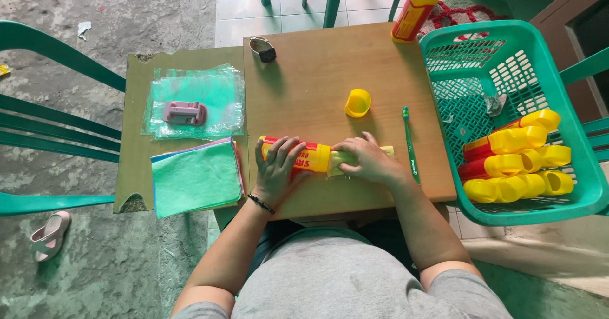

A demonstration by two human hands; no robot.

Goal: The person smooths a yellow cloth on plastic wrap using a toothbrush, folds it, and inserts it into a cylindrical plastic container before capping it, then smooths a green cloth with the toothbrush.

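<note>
A red and yellow tube-shaped bottle [312,157] lies on its side on the wooden board [317,84]. My left hand [277,170] rests over its left part, fingers wrapped on it. At the bottle's right end, my right hand [368,159] presses on a pale yellow-green folded piece [336,160] that sticks out of it. A loose yellow cap [358,102] sits on the board just beyond my hands. A green toothbrush [409,142] lies lengthwise to the right of my right hand.
A green plastic basket [469,59] at the right holds several yellow-capped bottles [517,157]. Another bottle [417,5] stands at the board's far edge. To the left lie clear plastic bags [219,87] with a pink tool [184,112], coloured cloths [196,178], and a tape roll [262,47].
</note>
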